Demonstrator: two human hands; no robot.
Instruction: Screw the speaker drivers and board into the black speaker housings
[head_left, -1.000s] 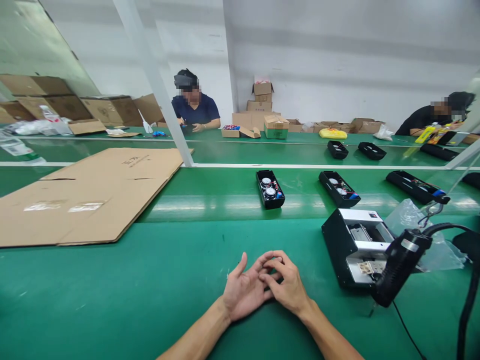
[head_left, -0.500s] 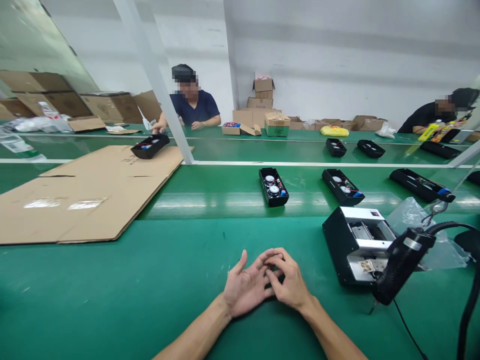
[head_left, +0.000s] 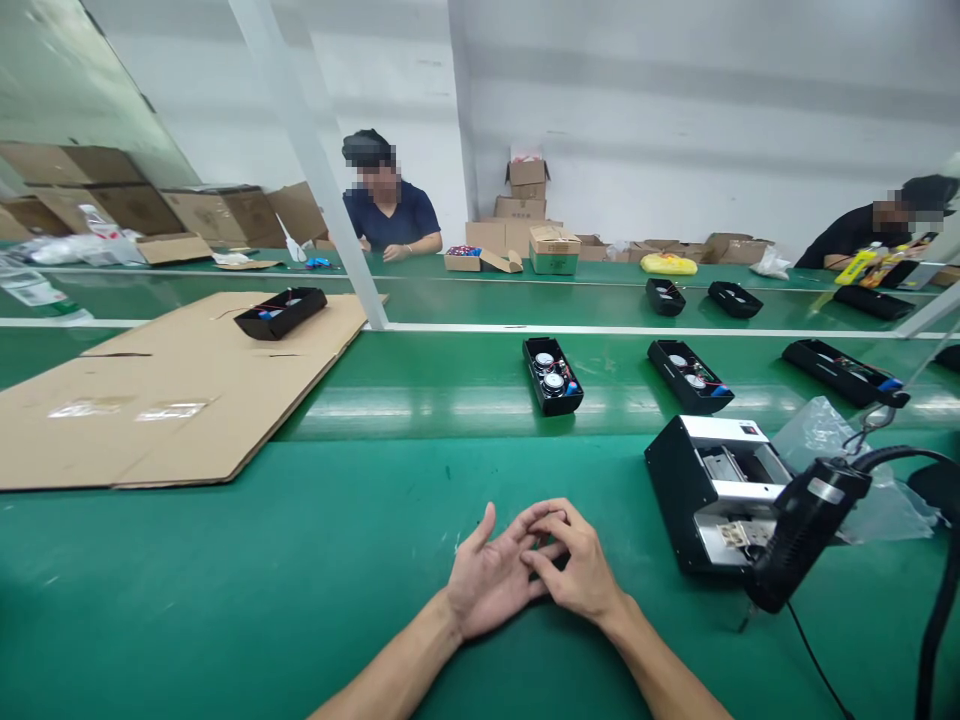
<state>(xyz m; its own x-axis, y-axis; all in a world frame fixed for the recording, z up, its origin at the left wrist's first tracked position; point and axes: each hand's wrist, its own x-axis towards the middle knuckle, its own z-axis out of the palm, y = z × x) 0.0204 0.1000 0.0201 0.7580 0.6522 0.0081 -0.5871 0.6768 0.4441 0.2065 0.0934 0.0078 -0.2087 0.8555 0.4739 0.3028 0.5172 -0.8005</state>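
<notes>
Both hands rest together on the green table (head_left: 225, 600). The left hand (head_left: 487, 580) lies palm up, fingers loosely spread and holding nothing. The right hand (head_left: 577, 570) curls partly over it, its fingertips touching the left fingers, also gripping nothing. Just to the right sit an open black box (head_left: 709, 490) and a black heat gun (head_left: 799, 530). Farther off, a black tray (head_left: 553, 375) lies on the belt.

Empty left hand (head_left: 487, 580) against right hand (head_left: 577, 570)
</notes>
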